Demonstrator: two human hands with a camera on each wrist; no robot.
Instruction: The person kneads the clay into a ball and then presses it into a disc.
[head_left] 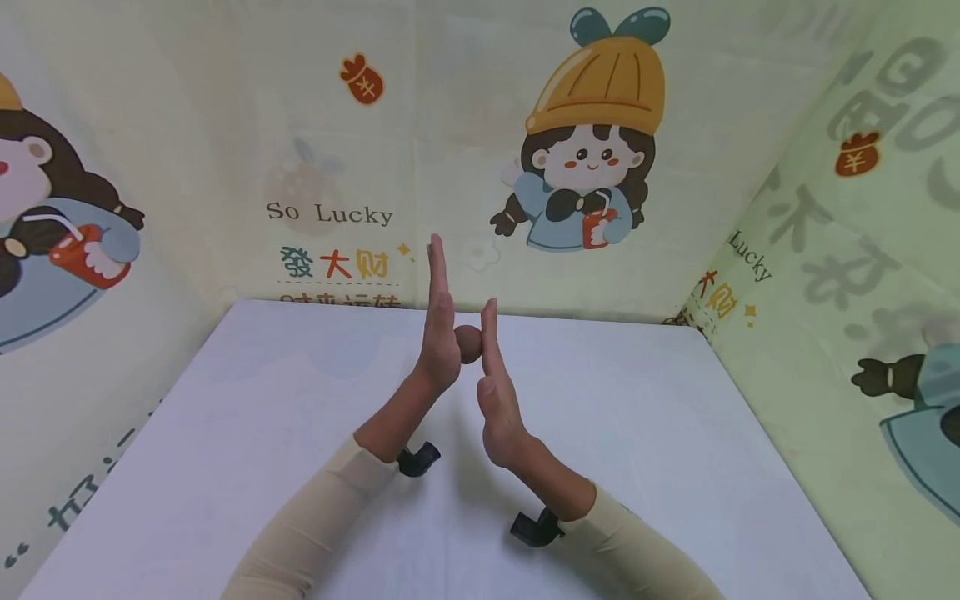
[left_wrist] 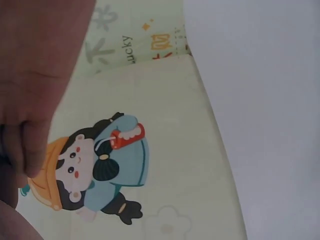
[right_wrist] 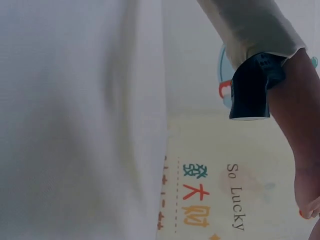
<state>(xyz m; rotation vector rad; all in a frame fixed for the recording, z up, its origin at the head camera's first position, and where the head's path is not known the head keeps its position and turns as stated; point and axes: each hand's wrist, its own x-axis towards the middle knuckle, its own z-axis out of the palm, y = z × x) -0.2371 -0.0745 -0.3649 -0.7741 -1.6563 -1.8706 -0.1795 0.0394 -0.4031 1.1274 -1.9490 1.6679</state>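
A small brown ball (head_left: pixel 469 344) is held between my two hands, above the table in the head view. My left hand (head_left: pixel 441 342) stands upright with straight fingers, its palm side against the ball's left. From the right, the straight fingers of my right hand (head_left: pixel 501 408) press the ball's other side, and this hand sits lower and nearer to me. In the left wrist view part of a hand (left_wrist: pixel 35 85) fills the left edge; the ball does not show there. The right wrist view shows the left forearm (right_wrist: pixel 305 115) at the right edge.
Below the hands lies a white table (head_left: pixel 637 433). A printed cloth (head_left: pixel 450 150) with cartoon figures and lettering forms the back wall, and similar cloth hangs at both sides. Each wrist carries a dark camera mount, the left one (head_left: pixel 420 460) and the right one (head_left: pixel 536 529).
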